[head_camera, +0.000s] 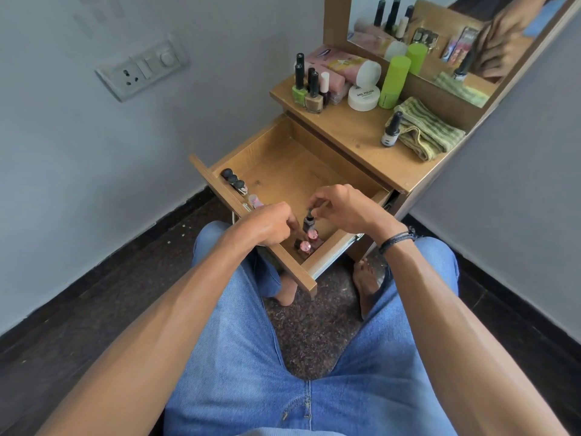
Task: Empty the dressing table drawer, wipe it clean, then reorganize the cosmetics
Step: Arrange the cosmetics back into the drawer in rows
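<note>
The wooden drawer (283, 165) of the dressing table stands pulled open. My right hand (342, 209) pinches the cap of a small dark nail polish bottle (308, 222), upright over the drawer's near right corner. Two pink-capped bottles (309, 240) stand in that corner just below it. My left hand (270, 223) reaches in beside them, its fingertips touching a bottle low in the corner; what they grasp is hidden. Three black-capped bottles (233, 179) and a pink-capped one (255, 200) line the drawer's front wall.
On the tabletop (355, 136) stand several nail polish bottles (306, 86), a white nail polish jar (363, 97), a green cylinder (394, 81), a dropper bottle (391, 130) and a striped green cloth (424, 129). A mirror (440, 36) stands behind. Walls close in on both sides.
</note>
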